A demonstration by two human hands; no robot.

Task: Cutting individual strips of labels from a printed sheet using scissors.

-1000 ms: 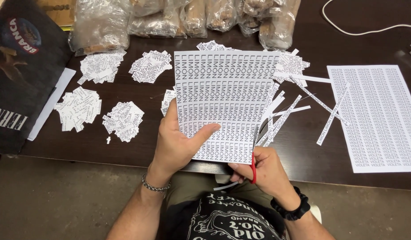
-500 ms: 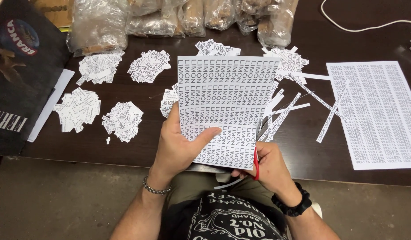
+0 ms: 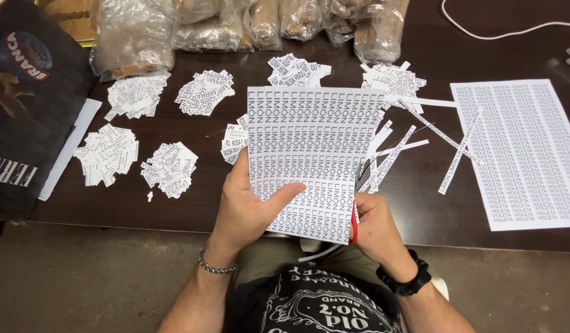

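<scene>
Left hand: fingers closed on the lower left of the printed sheet, thumb lying across its face, holding it up over the worktop.
Right hand: fingers wrapped round the red-handled scissors at the sheet's lower right edge; the blades are hidden behind the paper.
Sheet: tilted slightly, its bottom edge near the person's lap.
Risk, crooked cut: the sheet is gripped at 1 corner only, so it may sag and let the blades wander across a printed row.
Risk, left thumb: it rests near the cutting line.
Risk, mixing: loose strips and label piles lie close together, so fresh pieces could land among the wrong ones.
</scene>
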